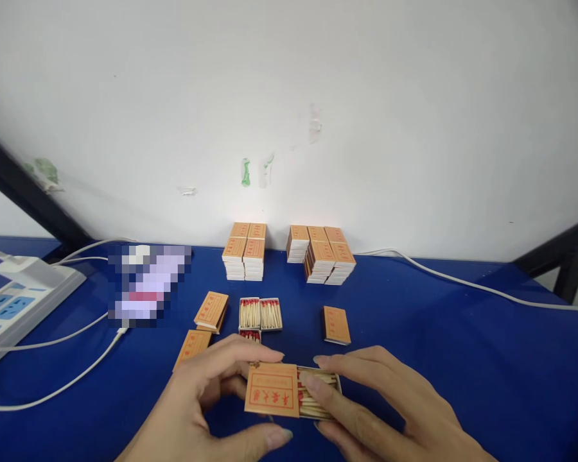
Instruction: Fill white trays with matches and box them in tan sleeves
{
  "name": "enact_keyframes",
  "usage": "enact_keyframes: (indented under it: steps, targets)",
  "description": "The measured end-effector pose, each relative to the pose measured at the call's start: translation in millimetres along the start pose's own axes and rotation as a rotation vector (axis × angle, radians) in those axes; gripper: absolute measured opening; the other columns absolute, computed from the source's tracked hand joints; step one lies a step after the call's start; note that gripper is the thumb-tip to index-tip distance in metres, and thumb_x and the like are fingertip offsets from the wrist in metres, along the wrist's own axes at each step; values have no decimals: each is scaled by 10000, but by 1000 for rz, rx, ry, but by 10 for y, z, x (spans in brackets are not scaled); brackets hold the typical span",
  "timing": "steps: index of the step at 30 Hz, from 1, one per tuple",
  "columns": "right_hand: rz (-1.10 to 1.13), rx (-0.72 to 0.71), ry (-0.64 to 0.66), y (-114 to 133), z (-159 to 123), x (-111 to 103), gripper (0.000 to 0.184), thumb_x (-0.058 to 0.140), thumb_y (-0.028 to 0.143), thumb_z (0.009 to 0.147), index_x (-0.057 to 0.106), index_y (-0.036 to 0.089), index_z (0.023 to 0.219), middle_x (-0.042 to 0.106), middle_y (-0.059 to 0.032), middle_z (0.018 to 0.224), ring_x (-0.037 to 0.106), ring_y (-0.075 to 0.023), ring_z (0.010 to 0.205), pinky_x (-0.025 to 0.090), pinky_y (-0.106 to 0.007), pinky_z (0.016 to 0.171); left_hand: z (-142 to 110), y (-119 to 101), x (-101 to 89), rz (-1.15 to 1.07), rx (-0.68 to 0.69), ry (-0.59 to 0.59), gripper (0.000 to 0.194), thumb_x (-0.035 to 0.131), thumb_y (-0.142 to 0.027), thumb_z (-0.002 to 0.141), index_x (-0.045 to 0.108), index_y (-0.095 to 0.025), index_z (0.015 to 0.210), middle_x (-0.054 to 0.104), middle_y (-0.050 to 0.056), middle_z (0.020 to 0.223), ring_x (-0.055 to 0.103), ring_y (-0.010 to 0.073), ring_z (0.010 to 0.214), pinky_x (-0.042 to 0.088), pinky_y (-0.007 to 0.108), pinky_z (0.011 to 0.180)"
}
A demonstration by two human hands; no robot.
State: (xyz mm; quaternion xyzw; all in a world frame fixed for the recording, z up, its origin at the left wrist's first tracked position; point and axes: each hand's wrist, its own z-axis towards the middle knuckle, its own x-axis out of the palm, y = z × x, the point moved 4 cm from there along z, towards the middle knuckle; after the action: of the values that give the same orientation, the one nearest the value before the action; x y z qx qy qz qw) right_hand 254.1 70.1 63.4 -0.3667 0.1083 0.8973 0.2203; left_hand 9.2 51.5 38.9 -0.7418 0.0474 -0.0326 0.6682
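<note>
Close in front of me is a matchbox, its orange printed sleeve (272, 389) pushed partway over a white inner tray (338, 384) of red-tipped matches. My left hand (197, 398) is closed around the sleeve at its left, index finger along the far edge and thumb at the near edge. On the right, my right hand (390, 410) grips the tray, one fingertip lying on the matches (313, 405). Just beyond, open trays of matches (260, 314) sit together, one partly hidden by my left hand. Two loose sleeves (212, 311) lie to their left.
Two blocks of stacked matchboxes, a left stack (245, 250) and a right stack (322, 253), stand by the white wall. A single matchbox (336, 325) lies right of centre. At left are a power strip (29, 301), a blurred phone (149, 282) and white cables (77, 385).
</note>
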Motion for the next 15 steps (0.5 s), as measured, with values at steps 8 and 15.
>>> enact_keyframes:
  steps: [8,15]
  targets:
    - [31,21,-14,5,17,-8,219,740,190,1098,871,252,1262,880,-79,1094,829,-153,950,723,-285,877,-15,-49,-2,88,76,-76,368,1062,-406,761,930,-386,1104,877,23,1114,845,258,986,685,286,874]
    - [30,21,-15,8,6,7,192,732,232,1115,888,237,1228,876,-97,1107,822,-153,967,721,-274,877,-21,-41,-20,97,76,-105,364,1073,-425,735,935,-400,1072,873,17,1132,833,267,1019,679,278,853]
